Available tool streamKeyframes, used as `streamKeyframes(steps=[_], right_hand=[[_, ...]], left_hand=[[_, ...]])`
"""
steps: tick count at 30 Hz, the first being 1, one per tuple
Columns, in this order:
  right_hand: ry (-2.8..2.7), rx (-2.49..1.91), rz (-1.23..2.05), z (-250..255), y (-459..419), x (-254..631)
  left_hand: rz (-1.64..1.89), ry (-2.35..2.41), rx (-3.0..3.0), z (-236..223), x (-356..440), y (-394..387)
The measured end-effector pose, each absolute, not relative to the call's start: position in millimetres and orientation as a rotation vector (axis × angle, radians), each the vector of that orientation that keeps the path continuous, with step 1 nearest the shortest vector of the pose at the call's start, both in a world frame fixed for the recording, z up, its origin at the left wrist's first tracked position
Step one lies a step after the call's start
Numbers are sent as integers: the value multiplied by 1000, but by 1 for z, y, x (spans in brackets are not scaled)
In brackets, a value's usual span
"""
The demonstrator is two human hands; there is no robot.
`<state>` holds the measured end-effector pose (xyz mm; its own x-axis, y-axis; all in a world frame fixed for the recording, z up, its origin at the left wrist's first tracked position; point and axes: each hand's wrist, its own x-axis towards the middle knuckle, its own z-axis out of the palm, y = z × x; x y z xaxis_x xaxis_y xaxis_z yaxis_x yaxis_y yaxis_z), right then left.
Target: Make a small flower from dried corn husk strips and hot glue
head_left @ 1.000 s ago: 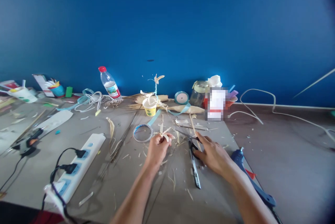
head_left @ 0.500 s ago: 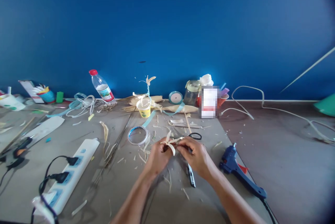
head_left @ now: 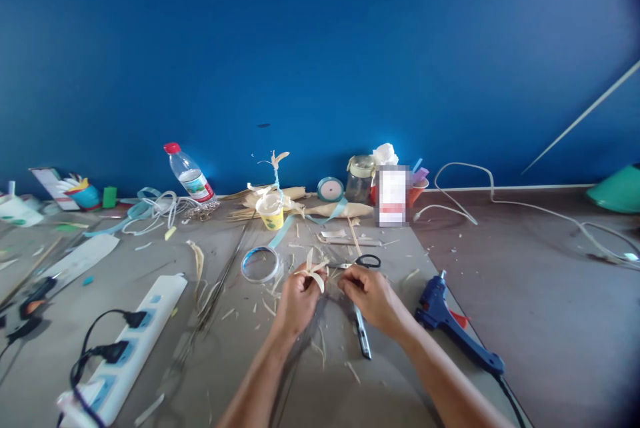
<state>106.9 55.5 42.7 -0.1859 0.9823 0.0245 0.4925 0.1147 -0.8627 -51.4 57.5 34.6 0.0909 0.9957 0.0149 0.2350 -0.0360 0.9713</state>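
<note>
Pale strips of dried husk, spread like petals, form a husk flower pinched in my left hand. A short gap to the right, my right hand has its fingertips pressed together; whatever they hold, if anything, is too small to make out. Black-handled scissors lie just beyond the right hand, their blades partly hidden. Under that hand a utility knife rests on the table. A ribbon roll lies flat beyond my left hand.
A blue glue gun lies to the right, a white power strip to the left. Along the blue wall stand a plastic bottle, a yellow cup with a husk flower, and a glass jar. Husk scraps litter the table.
My hands have drawn apart, the left moving slightly left with the husk flower. The right fingertips have come away from the flower. The whole view has shifted a little.
</note>
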Motion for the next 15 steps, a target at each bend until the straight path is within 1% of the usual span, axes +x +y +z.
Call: streamKeyframes(steps=[6, 11, 13, 15], right_hand=[[-1824, -1356, 869, 38, 55, 104], [-1826, -1396, 736, 35, 56, 104], [-1689, -1395, 784, 36, 59, 108], [-1484, -1356, 942, 37, 61, 114]], left_hand=[[1077, 1306, 1517, 34, -47, 54], [1083, 1321, 1530, 31, -46, 52], [1095, 1296, 1461, 29, -47, 51], [1131, 1246, 1352, 25, -49, 52]])
